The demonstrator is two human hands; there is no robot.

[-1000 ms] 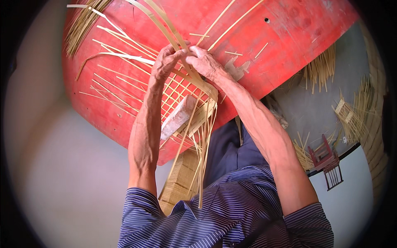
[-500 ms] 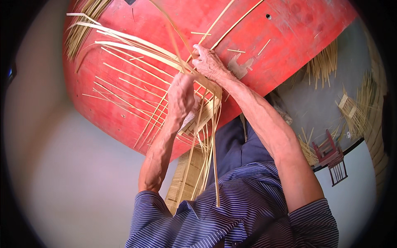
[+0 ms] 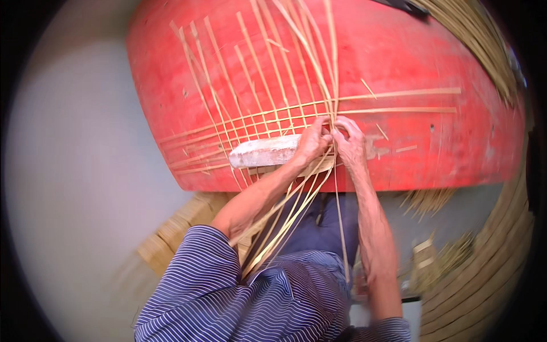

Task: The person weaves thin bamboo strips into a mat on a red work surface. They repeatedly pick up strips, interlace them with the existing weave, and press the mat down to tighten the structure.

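Observation:
My left hand (image 3: pixel 313 139) and my right hand (image 3: pixel 350 141) meet at the right edge of a loose lattice of bamboo strips (image 3: pixel 273 112). Both are closed, their fingertips pinching thin strips where several of them cross. From between the hands a spray of upright bamboo strips (image 3: pixel 335 62) runs up over the red tabletop (image 3: pixel 399 51). More loose strips (image 3: pixel 293 219) trail below the hands across my lap. A pale, rough-looking block (image 3: pixel 265 151) lies on the lattice, close to my left hand. Some fingertips are hidden by the other hand and the strips.
A thick bundle of strips (image 3: pixel 470 43) lies at the table's far right, beside a dark object (image 3: pixel 404 7). Short cut pieces are scattered on the red surface. Below the table stand wooden blocks (image 3: pixel 182 219), and more strip bundles (image 3: pixel 453 251) lie at right.
The lattice has turned so its long loose ends point away from me rather than to the left. My hands have come together at its right edge. The view has shifted too.

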